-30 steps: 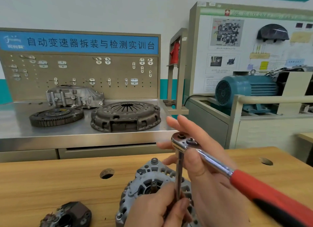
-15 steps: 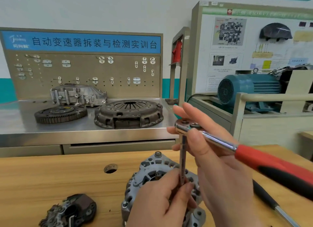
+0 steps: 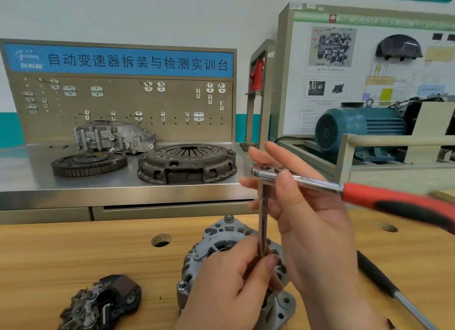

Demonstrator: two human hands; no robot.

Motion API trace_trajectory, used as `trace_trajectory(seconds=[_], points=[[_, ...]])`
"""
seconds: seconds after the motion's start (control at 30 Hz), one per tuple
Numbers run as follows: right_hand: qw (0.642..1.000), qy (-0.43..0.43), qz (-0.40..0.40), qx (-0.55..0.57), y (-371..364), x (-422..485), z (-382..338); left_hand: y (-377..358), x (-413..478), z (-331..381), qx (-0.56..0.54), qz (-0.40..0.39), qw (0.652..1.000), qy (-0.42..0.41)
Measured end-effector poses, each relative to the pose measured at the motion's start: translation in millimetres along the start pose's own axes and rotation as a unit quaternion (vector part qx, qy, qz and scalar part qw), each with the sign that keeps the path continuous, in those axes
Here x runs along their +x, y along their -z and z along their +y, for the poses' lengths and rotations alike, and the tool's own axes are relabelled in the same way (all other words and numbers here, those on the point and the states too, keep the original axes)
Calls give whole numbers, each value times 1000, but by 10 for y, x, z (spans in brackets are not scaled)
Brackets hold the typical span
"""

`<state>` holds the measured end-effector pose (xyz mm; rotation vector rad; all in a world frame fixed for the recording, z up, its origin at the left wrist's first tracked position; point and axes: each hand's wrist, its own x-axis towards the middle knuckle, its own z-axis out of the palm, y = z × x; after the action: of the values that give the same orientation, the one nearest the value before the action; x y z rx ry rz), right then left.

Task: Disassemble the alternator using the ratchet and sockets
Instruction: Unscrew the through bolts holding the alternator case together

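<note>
A grey cast alternator (image 3: 219,233) sits on the wooden bench at bottom centre, partly hidden by both hands. A ratchet (image 3: 317,184) with a chrome head and a red-and-black handle stands over it on a long vertical extension bar (image 3: 263,213). My right hand (image 3: 302,213) holds the ratchet head, thumb across the chrome neck, fingers straight behind it. My left hand (image 3: 231,287) pinches the lower end of the extension bar just above the alternator. The socket end is hidden by my fingers.
A dark removed alternator part (image 3: 103,302) lies at bottom left. A black-handled tool (image 3: 389,285) rests on the bench at right. The bench (image 3: 73,255) has round holes. Behind it, a steel table (image 3: 29,181) carries a flywheel, a clutch cover and a housing. A teal motor (image 3: 359,130) stands at right.
The ratchet handle has swung from lower right up toward level, pointing right. Both hands keep their hold. The view has shifted slightly, showing more of the bench.
</note>
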<state>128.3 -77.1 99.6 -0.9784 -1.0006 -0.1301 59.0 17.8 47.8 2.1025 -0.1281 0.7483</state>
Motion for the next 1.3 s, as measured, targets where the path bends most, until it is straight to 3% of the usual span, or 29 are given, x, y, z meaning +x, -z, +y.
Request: trace_trajectory(seconds=[0.1,0.17,0.27,0.37,0.43,0.53,0.63,0.73,0.83,0.9,1.0,1.17,1.23,1.3], points=[[992,37,-23,-118,3,4,10,-10,-4,2,22,9,1000,-12],[999,19,-29,-14,-29,6,10,-5,-9,-2,23,10,1000,-13],[983,-81,-28,162,-28,18,0,4,-21,17,24,-4,999,-26],[969,-152,-34,194,9,28,-1,-2,-29,25,26,-11,999,-39],[978,-132,-29,160,-3,14,8,-9,-23,21,18,-2,1000,-26],[1000,-22,-11,18,-3,12,-9,-22,-19,8,1,11,1000,-9],[994,34,-37,-92,9,27,-27,-39,-11,21,19,18,1000,-16],[999,24,-20,-11,-47,-3,-20,-33,-14,13,36,25,999,-28],[985,-84,-26,150,-24,3,-12,-9,-31,12,21,1,999,-31],[974,-133,-31,179,5,17,-10,-3,-37,12,14,-12,999,-37],[981,-126,-28,146,-3,10,9,-10,-29,8,9,0,1000,-26],[997,22,-24,-70,5,18,-30,-38,-19,0,20,19,999,-25],[997,33,-35,-56,-25,7,-28,-37,-18,5,22,25,999,-34],[999,6,-29,27,-58,0,-32,-28,-20,6,11,27,999,-36]])
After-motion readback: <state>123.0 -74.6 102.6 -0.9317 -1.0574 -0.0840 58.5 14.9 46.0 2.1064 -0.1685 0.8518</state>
